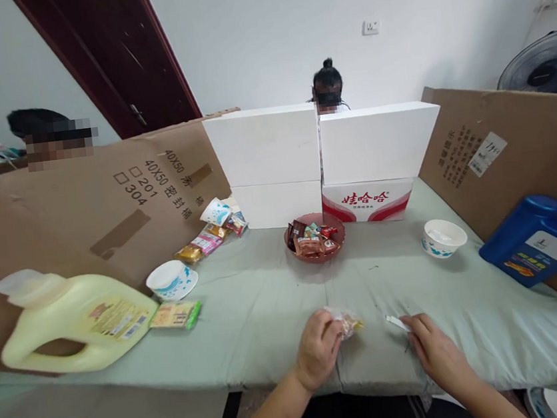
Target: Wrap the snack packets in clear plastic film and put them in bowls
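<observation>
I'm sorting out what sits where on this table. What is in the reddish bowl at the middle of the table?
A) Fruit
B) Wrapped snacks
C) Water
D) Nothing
B: the reddish bowl in front of the white boxes holds a heap of small wrapped snacks, in brown and red packets.

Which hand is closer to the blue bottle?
Right. The right hand lies on the cloth, left of and nearer the camera than the blue bottle. The left hand, holding a wrapped snack, is farther left still.
</observation>
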A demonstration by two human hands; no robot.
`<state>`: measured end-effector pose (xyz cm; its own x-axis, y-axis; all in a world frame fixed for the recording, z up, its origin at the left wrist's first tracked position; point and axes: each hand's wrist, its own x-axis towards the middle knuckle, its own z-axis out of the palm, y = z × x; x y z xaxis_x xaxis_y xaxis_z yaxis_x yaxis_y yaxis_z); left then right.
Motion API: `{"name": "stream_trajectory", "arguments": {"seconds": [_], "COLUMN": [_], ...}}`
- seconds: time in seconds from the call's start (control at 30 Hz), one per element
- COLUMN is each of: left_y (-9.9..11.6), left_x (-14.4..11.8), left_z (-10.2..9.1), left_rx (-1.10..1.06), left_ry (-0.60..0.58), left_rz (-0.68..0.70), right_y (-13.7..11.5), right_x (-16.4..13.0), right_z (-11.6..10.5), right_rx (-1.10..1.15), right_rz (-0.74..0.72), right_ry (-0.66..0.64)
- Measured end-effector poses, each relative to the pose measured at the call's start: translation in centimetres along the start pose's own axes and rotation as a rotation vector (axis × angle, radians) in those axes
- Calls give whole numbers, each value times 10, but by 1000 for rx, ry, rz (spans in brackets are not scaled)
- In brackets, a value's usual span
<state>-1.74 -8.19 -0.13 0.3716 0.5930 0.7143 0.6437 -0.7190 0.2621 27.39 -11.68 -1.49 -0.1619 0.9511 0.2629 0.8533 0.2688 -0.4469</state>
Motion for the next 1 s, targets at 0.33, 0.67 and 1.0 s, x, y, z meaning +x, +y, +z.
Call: {"name": "stream_trajectory", "arguments": {"seconds": [0.33, 0.67, 1.0], "left_y": [24, 27, 17], "left_x": [-36, -19, -36], "left_z": [-9, 3, 22], "left_rx": [-87, 31, -120], "left_ry": [50, -172, 88], "left_rz": [-133, -66, -115], "right_y": [-66, -89, -105], "right_x": [8, 39, 32], "right_z": [12, 19, 39], "right_rx": [350, 390, 381], "right_rz": [89, -56, -54], "right_ry": [-89, -84, -198]}}
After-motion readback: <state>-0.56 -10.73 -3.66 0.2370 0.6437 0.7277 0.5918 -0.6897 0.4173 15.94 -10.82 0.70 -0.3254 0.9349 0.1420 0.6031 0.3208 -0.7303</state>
